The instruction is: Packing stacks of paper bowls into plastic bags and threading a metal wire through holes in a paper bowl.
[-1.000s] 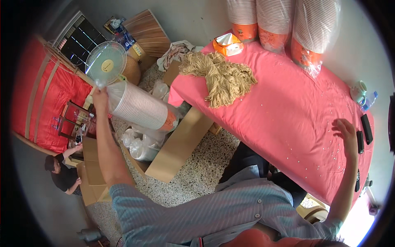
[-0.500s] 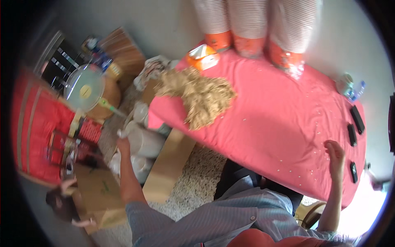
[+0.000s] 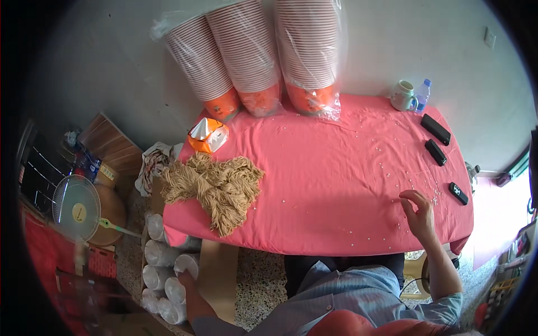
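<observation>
My left hand (image 3: 185, 278) reaches down at the left, past the table's edge, into a cardboard box. Its fingers close on the near end of a plastic-wrapped white stack (image 3: 187, 264), though the fingertips are partly hidden. Several similar wrapped stacks (image 3: 159, 253) lie packed around it. Above the right side of the red-covered table (image 3: 314, 179), my right hand (image 3: 419, 214) is empty, with curved fingers held apart from the thumb. Small white bits (image 3: 435, 196) are scattered on the cloth near it. A bundle of tan yarn-like strands (image 3: 224, 190) lies on the table's left end.
Tall bagged stacks of orange-and-white paper tubs (image 3: 310, 61) stand against the wall. An orange tissue pack (image 3: 208, 135) sits before them. A mug (image 3: 403, 96), a bottle (image 3: 423, 95) and black devices (image 3: 435, 130) line the right side. A fan (image 3: 77, 208) stands at far left.
The view has swung left, so the table looks squarer on. My left hand sits lower among the wrapped stacks. My right hand stays over the table's right side.
</observation>
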The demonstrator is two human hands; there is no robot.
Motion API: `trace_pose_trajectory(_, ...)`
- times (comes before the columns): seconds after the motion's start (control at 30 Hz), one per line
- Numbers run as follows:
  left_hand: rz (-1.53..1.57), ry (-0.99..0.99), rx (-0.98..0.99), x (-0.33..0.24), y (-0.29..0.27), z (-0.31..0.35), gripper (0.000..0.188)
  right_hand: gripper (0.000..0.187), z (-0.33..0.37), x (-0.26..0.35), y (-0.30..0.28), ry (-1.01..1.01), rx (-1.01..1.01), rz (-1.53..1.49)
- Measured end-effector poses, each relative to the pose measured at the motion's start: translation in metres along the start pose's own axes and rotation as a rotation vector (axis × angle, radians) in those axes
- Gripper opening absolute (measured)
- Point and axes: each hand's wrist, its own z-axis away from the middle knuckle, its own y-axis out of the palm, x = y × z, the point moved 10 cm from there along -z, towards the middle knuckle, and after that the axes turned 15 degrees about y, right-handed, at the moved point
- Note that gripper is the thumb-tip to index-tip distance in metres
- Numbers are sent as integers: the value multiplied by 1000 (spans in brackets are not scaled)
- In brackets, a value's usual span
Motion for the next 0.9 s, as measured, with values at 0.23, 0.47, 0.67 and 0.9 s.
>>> trace_pose_trajectory(0.23,29,-196,266,16,7,-7,63,13,-21,23,3,-76,60,-65)
trace_pose_trajectory(0.47,265,144,-73,-157,-39,-12,42,13,-50,44,2,-186,65,-112)
trace_pose_trajectory(0.67,596,443,-14,-383,-84,-6,33,11,-65,26,10,-225,116,-198)
trace_pose_trajectory(0.9,492,1315,3,-729,-144,1,16,12,-81,-4,2,-177,59,-180)
